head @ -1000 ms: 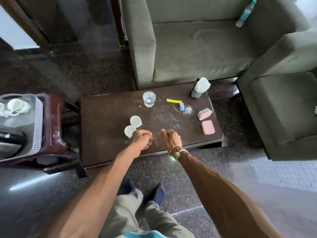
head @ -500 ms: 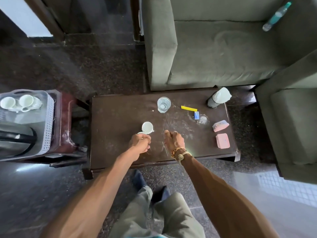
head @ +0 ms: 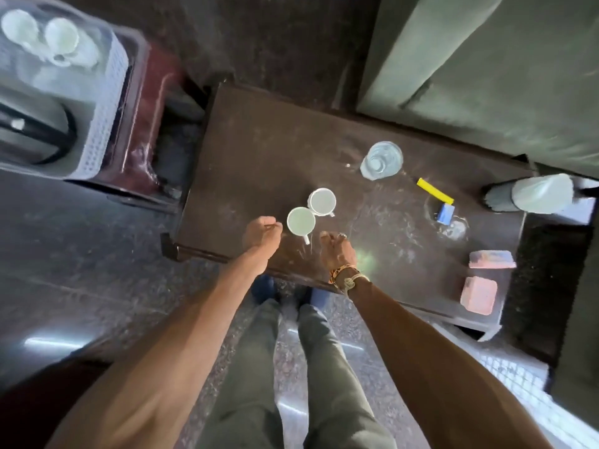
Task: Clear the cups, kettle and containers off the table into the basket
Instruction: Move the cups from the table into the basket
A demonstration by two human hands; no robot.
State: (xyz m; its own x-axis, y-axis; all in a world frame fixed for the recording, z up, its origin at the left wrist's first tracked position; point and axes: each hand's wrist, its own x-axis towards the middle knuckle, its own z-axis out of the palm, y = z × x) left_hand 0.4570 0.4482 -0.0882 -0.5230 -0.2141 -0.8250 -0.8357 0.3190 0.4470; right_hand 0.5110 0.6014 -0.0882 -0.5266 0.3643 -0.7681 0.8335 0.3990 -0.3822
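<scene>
Two cups (head: 61,35) and a kettle (head: 30,108) sit in basket (head: 103,124)

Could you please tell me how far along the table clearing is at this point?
Done: two white cups and the kettle sit in the basket. In hand: nothing plainly gripped; the left hand and right hand curl beside the nearer cup. Left on the table: that cup, a second cup, the glass and two pink containers.
</scene>
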